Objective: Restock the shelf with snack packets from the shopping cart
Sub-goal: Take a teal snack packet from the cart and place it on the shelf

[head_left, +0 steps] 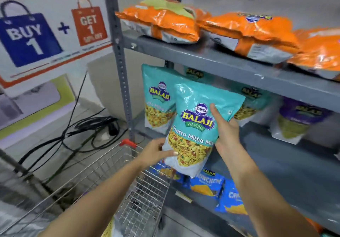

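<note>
Now | teal Balaji packet [198,126] upright, yellow mix printed; left hand [156,152], right hand [225,132] holding it

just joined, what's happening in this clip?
A person is restocking a grey shelf. Both hands hold one teal Khatta Mitha Mix packet: the left hand grips its bottom corner, the right hand its right side. It is up in front of the middle level, where matching teal packets already stand. The wire shopping cart sits below.
</note>
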The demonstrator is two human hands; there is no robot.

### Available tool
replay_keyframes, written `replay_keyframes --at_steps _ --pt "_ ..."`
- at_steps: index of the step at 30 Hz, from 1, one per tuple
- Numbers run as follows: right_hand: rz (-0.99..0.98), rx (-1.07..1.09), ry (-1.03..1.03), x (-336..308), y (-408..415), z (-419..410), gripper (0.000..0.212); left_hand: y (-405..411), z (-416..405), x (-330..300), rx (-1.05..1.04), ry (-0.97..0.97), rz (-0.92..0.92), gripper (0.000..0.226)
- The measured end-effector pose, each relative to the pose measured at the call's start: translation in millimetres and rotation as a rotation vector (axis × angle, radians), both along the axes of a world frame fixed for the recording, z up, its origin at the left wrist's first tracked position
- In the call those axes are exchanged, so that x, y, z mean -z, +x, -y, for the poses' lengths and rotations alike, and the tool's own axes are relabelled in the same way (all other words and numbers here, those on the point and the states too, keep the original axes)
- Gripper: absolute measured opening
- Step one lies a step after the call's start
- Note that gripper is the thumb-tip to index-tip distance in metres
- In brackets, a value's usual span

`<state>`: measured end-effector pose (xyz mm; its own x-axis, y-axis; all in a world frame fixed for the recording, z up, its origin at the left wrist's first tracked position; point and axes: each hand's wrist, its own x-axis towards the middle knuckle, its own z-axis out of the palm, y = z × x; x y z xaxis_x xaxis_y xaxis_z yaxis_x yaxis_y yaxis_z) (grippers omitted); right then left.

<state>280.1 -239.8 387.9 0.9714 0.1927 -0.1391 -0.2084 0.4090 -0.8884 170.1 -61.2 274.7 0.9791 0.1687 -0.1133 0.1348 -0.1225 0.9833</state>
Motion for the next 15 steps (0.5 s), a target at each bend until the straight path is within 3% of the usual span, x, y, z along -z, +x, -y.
replay_keyframes --at_steps 2,7,10,15 --pt "0.057 0.047 0.016 -7 11 11 0.037 28 6 -6 0.025 0.023 0.018 0.026" --pt "0.181 0.103 -0.065 -12 46 27 0.022 96 16 -4 0.051 0.119 0.059 0.034" --pt "0.255 0.137 -0.135 -8 67 29 0.03 126 24 4 0.026 0.176 0.073 0.042" --pt "0.286 0.15 -0.188 17 87 34 0.016 153 33 22 -0.011 0.258 0.022 0.038"
